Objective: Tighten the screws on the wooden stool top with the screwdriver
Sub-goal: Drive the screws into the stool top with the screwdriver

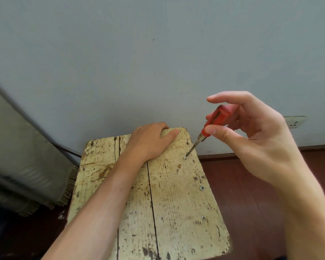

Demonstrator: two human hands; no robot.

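Observation:
A worn, pale yellow wooden stool top (173, 199) fills the lower middle of the head view. My left hand (150, 141) lies flat on its far end, fingers curled over the far edge. My right hand (251, 134) holds a red-handled screwdriver (212, 122) between thumb and fingers, tilted. Its metal tip rests on a screw (184, 158) near the stool's far right side. Two more screws (202, 188) (203, 218) sit along the right edge, nearer to me.
A grey-blue wall (158, 53) rises just behind the stool, with a white socket (295, 121) low on the right. A grey padded object with a fringed edge (26, 175) leans at the left. The floor (251, 194) is dark red-brown.

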